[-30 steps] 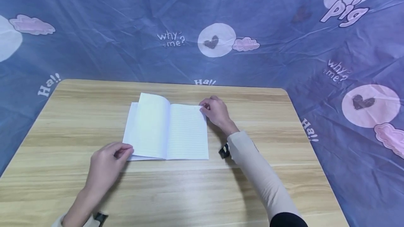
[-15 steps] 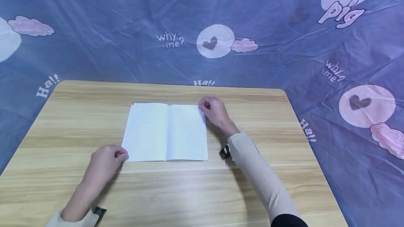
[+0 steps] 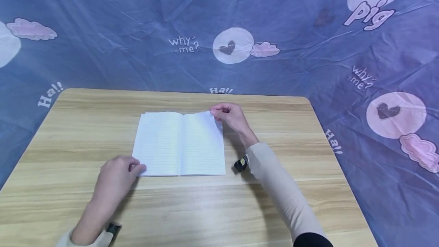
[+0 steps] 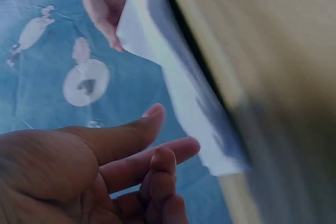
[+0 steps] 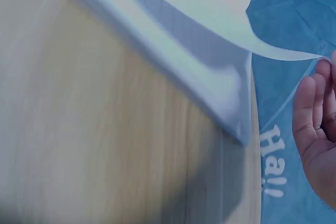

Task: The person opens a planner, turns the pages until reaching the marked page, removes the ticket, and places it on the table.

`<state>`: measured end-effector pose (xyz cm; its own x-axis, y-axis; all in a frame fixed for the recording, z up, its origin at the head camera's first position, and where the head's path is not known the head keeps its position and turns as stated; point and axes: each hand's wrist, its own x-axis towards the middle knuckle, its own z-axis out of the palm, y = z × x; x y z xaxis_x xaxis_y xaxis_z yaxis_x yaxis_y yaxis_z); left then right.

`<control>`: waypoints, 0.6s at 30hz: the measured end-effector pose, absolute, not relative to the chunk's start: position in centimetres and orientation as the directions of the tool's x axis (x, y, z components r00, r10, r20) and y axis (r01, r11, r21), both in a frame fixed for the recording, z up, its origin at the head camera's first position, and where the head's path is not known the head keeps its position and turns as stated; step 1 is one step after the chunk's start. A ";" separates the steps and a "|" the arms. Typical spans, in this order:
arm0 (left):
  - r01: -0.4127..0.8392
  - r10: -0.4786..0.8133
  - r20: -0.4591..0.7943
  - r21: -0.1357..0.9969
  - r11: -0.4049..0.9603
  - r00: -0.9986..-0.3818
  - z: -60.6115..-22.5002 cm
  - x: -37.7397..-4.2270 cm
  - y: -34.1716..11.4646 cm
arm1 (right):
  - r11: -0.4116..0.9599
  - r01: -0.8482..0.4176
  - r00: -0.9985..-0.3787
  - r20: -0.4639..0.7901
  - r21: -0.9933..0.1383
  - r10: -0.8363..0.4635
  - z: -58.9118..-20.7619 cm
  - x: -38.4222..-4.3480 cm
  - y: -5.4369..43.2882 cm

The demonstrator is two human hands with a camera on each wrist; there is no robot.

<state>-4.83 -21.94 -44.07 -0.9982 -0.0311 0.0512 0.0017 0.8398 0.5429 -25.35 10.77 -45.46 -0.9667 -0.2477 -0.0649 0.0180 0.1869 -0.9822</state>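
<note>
An open notebook [image 3: 158, 144] with lined white pages lies on the wooden table in the head view. My right hand [image 3: 233, 117] pinches the top right corner of a right-hand page [image 3: 202, 136] between thumb and fingers. In the right wrist view that page [image 5: 210, 9] curves up, apart from the sheets [image 5: 210, 93] below it. Over the notebook's bottom left corner rests my left hand [image 3: 118, 178]. The left wrist view shows its thumb [image 4: 131, 135] and index finger apart, with nothing held between them; the index fingertip is close to the paper's edge.
The light wooden table [image 3: 192, 212] has its far edge against a blue printed cloth [image 3: 144, 48]. A dark wrist device [image 3: 241, 164] is by the right sleeve [image 3: 277, 182], another [image 3: 114, 228] by the left cuff.
A half-turned page has come down flat on the left. The left hand dipped to the bottom left corner, then shifted slightly right. The right hand has lifted a page corner and moved slightly left.
</note>
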 end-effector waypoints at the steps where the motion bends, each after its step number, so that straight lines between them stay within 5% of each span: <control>1: 0.049 -0.017 0.115 0.546 0.836 -0.993 -43.9 -4.9 -21.6 | 0.158 0.018 -0.968 -0.057 -0.987 -0.243 -45.4 -25.3 10.5; 4: 0.240 0.061 0.330 0.536 0.809 -0.942 -43.6 -5.2 -20.2 | 0.068 0.025 -0.972 -0.040 -0.997 -0.231 -45.0 -25.3 9.6; 9: 0.601 0.276 0.585 0.484 0.636 -0.763 -44.0 -6.2 -17.6 | -0.060 0.061 -0.974 -0.046 -0.996 -0.221 -44.3 -25.4 8.0; 18: 0.798 0.493 0.642 0.361 0.482 -0.588 -45.1 -7.9 -12.1 | -0.201 0.162 -0.972 -0.121 -0.966 -0.202 -43.2 -26.0 5.3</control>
<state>-7.87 -12.07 -45.14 -0.5879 0.4927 0.6416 0.7983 0.4818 0.3614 -26.02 5.29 -43.16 -0.9719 -0.2019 -0.1208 0.1619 -0.2014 -0.9660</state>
